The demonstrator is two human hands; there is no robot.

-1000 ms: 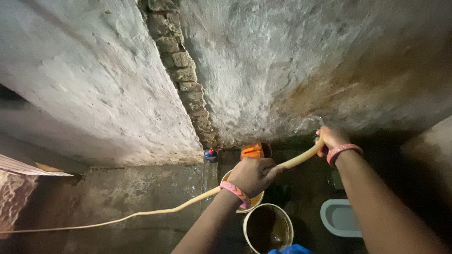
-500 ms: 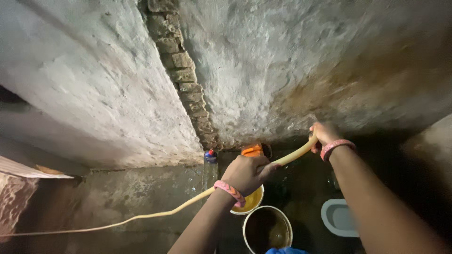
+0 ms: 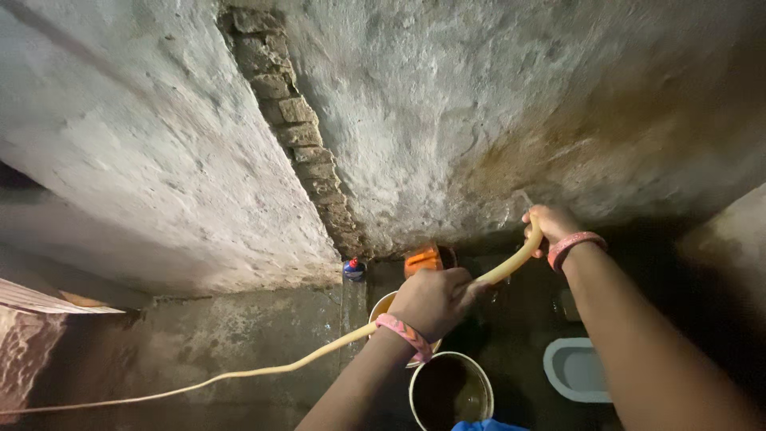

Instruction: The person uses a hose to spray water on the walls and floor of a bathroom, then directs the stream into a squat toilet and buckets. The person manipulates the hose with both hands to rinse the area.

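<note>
Both arms reach fwd from the bottom edge. Left arm comes up from 6 o'clock, left hand [image 3: 432,299] at centre, fist closed, knuckles up, pink band on wrist. Right arm runs in from 4 o'clock, straighter, right hand [image 3: 549,227] further out toward 2 o'clock, fingers curled shut, prob. thumb on top; dim light. Pink band on that wrist too.

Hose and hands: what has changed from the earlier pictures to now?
Little changed. The right hand with the hose end dipped slightly toward the wall, then held; water spray shows less clearly. The left hand shifted slightly along the hose. Both hands keep their grip. The bucket, yellow bowl, bottle and white pan stayed.
</note>
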